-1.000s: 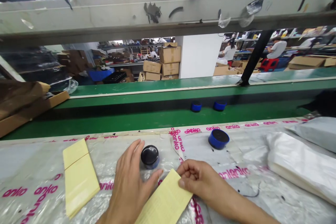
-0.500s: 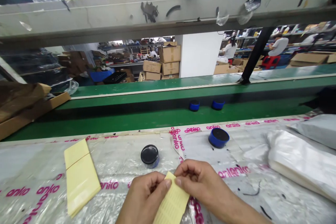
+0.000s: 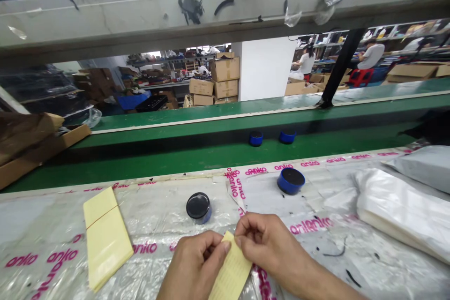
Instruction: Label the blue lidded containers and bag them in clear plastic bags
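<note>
A narrow yellow label sheet point(image 3: 231, 269) with rows of small print is in front of me. My left hand point(image 3: 197, 262) grips it, thumb on top near its upper corner. My right hand point(image 3: 263, 246) is closed in a pinch at the top right edge of the same sheet; whether a label is lifted there is too small to see. Just beyond my hands stands a round black-topped piece point(image 3: 198, 207) with a clear, bluish side. Farther right is a blue round piece point(image 3: 291, 181) with a black top. To the left lies a banded stack of yellow sheets point(image 3: 107, 239).
Two more blue round pieces point(image 3: 256, 138) stand on the green belt point(image 3: 168, 154) behind the plastic-covered table point(image 3: 158, 276). White bags point(image 3: 401, 211) lie on the right, and a cardboard box point(image 3: 45, 150) is at left. A metal beam point(image 3: 140, 18) crosses above. Two people sit in the background.
The view has shifted slightly, so the surroundings appear a little farther left. Both hands keep their hold at the top of the yellow label sheet, with hardly any movement.
</note>
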Tool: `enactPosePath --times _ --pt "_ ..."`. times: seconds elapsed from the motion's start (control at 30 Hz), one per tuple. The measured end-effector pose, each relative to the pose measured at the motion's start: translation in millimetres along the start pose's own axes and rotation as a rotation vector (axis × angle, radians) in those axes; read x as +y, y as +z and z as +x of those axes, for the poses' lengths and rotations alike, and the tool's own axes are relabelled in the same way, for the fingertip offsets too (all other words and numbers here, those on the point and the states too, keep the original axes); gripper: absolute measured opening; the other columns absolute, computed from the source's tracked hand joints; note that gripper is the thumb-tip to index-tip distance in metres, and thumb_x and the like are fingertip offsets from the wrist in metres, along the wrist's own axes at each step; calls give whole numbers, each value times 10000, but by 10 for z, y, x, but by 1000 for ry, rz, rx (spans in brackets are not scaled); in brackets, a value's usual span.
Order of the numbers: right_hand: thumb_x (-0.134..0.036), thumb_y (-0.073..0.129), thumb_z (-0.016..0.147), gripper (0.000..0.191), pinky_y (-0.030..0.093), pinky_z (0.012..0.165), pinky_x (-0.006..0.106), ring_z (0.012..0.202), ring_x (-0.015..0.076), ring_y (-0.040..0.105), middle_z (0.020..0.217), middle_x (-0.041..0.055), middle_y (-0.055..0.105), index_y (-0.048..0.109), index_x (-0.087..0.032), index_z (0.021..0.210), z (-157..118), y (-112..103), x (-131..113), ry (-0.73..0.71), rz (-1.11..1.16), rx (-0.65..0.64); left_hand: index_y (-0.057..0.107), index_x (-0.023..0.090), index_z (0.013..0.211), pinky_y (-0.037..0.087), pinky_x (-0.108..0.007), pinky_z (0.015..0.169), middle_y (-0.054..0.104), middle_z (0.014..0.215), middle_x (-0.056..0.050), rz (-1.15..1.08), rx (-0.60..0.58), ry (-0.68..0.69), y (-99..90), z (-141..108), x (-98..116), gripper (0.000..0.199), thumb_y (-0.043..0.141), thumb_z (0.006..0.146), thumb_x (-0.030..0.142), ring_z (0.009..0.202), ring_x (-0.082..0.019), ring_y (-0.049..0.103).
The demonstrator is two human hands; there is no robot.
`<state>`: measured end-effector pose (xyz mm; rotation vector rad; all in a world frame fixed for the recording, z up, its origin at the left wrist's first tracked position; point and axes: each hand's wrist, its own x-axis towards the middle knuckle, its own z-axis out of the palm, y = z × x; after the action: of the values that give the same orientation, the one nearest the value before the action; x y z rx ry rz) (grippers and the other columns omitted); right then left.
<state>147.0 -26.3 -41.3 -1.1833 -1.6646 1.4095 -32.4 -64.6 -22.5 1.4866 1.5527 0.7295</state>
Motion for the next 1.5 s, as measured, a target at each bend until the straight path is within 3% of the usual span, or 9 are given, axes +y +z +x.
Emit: enactPosePath --times 0.33,0.5,0.63,0.7,0.8,0.87,1.07,1.23,1.5 --pt "-139 577 800 116 454 674 291 721 169 604 761 16 678 652 -204 739 -42 -39 -47 -340 -205 104 484 196 638 281 -241 551 400 614 37 -202 -151 -155 -75 99 -106 525 550 826 682 603 -137 375" --pt "-246 620 818 91 397 588 269 636 147 519 703 8 624 672 -186 772 30 -132 -29 -54 130 146 624 220 643 342 -275 590 582 638 -27 208 43 90 -55 24 -77 403 560 901 523 621 -201 521" --pt "-332 668 803 172 343 564 265 598 131 439 649 -5 559 657 -171 742 70 -181 -18 29 222 146 766 286 808 436 -349 824 728 849 -76 326 503 304 -29 -20 -70 173 744 786 456 810 -287 632" --pt "-336 669 797 171 336 566 263 598 131 439 650 -4 564 660 -173 747 82 -183 -10 32 232 143 776 297 950 402 -410 996 734 1050 -88 366 598 374 -93 33 -62 228 776 759 421 1031 -337 624" --pt "-308 656 780 135 335 564 258 589 126 444 701 7 614 657 -180 739 102 -178 -5 10 259 132 571 298 1379 324 -504 1122 537 1462 -91 439 390 368 -264 210 -60 660 763 750 352 1357 -381 449" --pt "-310 652 765 133 339 557 259 584 125 452 754 21 651 657 -181 736 114 -182 -7 8 273 139 488 291 1446 346 -524 1109 485 1513 -90 406 246 299 -366 337 -71 723 726 763 294 1371 -375 443" --pt "-334 656 758 158 411 641 294 739 183 571 986 74 711 639 -188 702 139 -238 -50 -5 256 176 587 228 1288 489 -406 982 660 1285 -104 -201 243 55 -454 457 5 549 748 789 388 1163 -299 623" --pt "-337 650 768 163 430 695 320 808 208 596 1103 85 693 644 -192 694 147 -273 -194 -43 238 159 565 170 1284 592 -344 743 703 1105 -110 -835 20 -170 -380 429 113 442 591 933 439 899 -229 693" --pt "-251 634 769 104 450 670 305 851 223 627 1142 88 681 673 -182 702 184 -303 -324 -109 244 149 634 126 1081 570 -285 561 689 910 -88 -1004 -103 -184 -216 520 153 337 578 944 428 768 -209 669"
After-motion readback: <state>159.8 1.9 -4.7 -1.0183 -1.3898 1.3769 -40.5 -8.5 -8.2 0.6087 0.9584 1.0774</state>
